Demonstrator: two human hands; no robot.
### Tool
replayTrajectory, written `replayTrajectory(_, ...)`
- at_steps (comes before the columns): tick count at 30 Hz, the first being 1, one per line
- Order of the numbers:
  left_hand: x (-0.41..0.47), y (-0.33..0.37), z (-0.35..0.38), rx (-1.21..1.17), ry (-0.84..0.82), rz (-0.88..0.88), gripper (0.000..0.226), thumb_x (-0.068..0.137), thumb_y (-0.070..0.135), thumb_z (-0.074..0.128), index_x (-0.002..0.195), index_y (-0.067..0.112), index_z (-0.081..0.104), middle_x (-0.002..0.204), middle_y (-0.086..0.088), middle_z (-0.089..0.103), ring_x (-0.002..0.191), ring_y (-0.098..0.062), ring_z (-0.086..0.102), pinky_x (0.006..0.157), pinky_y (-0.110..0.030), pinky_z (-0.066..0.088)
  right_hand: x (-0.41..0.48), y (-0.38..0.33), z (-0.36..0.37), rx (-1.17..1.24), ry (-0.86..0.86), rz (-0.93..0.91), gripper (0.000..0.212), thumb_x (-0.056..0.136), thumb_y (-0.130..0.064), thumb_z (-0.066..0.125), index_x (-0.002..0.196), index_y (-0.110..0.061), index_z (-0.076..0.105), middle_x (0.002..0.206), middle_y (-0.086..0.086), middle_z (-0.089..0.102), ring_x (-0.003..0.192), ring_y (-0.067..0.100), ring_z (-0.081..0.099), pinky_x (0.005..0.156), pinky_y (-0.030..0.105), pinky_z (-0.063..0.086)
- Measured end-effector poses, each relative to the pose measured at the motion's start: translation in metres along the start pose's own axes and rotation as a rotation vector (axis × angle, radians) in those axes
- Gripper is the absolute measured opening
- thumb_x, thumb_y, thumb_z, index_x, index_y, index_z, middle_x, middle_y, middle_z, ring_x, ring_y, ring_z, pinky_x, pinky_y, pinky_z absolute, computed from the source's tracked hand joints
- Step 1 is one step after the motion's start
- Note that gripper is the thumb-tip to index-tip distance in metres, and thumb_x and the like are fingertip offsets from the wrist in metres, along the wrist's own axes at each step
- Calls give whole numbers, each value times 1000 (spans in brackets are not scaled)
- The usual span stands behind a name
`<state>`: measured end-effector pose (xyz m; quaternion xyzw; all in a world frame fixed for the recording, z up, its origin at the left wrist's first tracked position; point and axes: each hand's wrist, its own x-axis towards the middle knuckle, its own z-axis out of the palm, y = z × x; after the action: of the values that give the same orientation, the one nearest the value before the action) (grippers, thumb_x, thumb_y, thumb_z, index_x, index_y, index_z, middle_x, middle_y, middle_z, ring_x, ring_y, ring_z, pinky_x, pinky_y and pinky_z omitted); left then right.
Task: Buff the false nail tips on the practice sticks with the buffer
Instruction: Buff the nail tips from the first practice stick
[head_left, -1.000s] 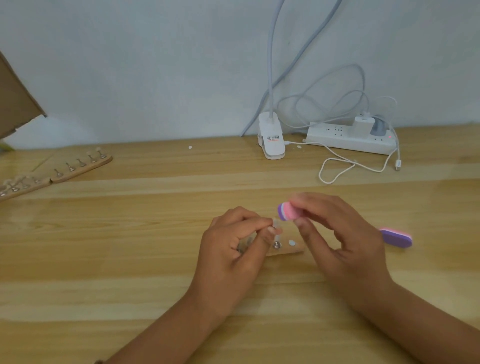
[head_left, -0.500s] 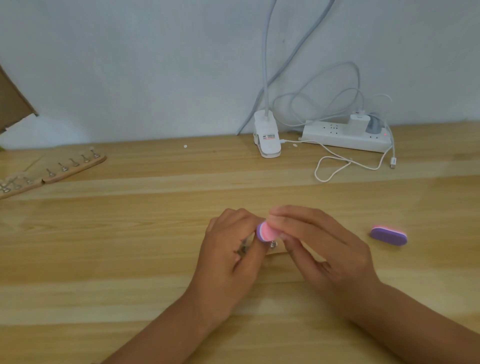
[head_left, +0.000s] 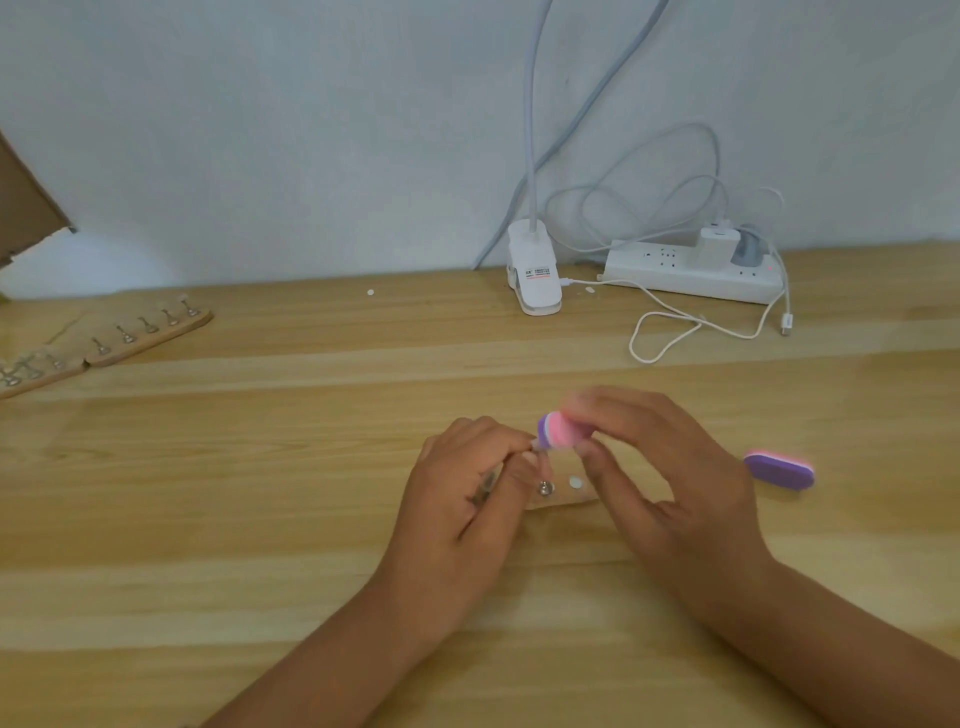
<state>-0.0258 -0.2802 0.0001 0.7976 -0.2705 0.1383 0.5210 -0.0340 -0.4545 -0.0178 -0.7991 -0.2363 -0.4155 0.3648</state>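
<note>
My right hand (head_left: 670, 483) pinches a small pink and purple buffer (head_left: 558, 430) between thumb and fingers. Its purple end touches a clear nail tip on a practice stick (head_left: 540, 457) that my left hand (head_left: 467, 499) pinches at its top. The stick stands on a small wooden holder strip (head_left: 566, 496), mostly hidden under my hands. A metal stick base (head_left: 544, 487) and a pale round spot (head_left: 575, 482) show on the strip. The nail tip itself is blurred.
A second purple and pink buffer (head_left: 779, 469) lies to the right on the wooden table (head_left: 260, 493). Two wooden strips with several metal sticks (head_left: 140, 332) lie at the far left. A white clip lamp (head_left: 535, 275), power strip (head_left: 691, 270) and loose cables sit by the wall.
My right hand has swung the buffer left onto the stick, then back to the right and up a little. My left hand keeps its hold on the stick.
</note>
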Motion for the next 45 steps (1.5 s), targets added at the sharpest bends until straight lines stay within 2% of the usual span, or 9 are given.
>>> replayTrajectory(3,-1,-1,0,17,-13,3,25,94,29,47,81,18,65,76,12,60,79,-13,56,75,-33,42,-2,-1,2,-5,-38,-56,25,88,8,66,111,0,71,114,9,68,109,13,64,100,21,47)
replayTrajectory(9,0,0,1,28,-23,20,26,96,30,45,81,20,63,76,13,58,79,-12,55,74,-32,42,-2,-2,2,22,-32,-101,27,86,10,65,111,1,71,115,11,69,109,15,66,99,23,49)
replayTrajectory(14,-2,0,0,-21,-18,3,22,96,30,44,83,26,61,80,10,60,80,-15,57,75,-45,47,-1,-2,3,-6,2,-104,25,86,10,66,109,0,72,113,11,69,107,16,67,97,25,50)
replayTrajectory(19,-1,-1,1,11,-6,0,24,96,30,43,84,25,64,80,11,61,80,-14,58,77,-45,46,0,0,3,-54,31,-79,19,86,7,68,104,1,74,108,11,70,102,17,67,97,22,49)
replayTrajectory(22,-1,-1,1,47,-4,20,26,96,31,43,83,21,64,75,9,60,77,-14,55,76,-42,44,-2,-5,6,-43,13,-138,20,87,7,68,106,1,73,109,11,70,103,17,67,96,24,50)
replayTrajectory(28,-1,-1,1,-2,17,-22,28,95,30,42,84,21,66,80,12,60,82,-13,57,80,-43,46,5,6,-4,-81,52,101,21,87,3,67,106,-3,72,103,5,69,101,11,62,96,16,43)
replayTrajectory(33,-1,-1,0,31,2,11,22,96,30,42,87,33,62,77,13,59,80,-11,55,76,-36,43,0,-4,4,-6,-5,-17,17,90,1,67,106,0,71,105,9,68,103,13,63,96,19,45)
replayTrajectory(37,-3,-1,2,52,14,10,29,97,30,40,94,23,69,78,11,60,81,-12,56,79,-40,45,2,1,0,-46,18,20,21,85,5,69,105,0,72,103,8,68,100,15,63,95,22,48)
replayTrajectory(45,-3,-2,2,91,24,12,27,97,30,42,91,24,68,76,11,59,80,-11,56,79,-39,44,2,0,-1,22,23,46,26,87,3,67,111,-5,68,102,7,66,101,14,63,94,22,45)
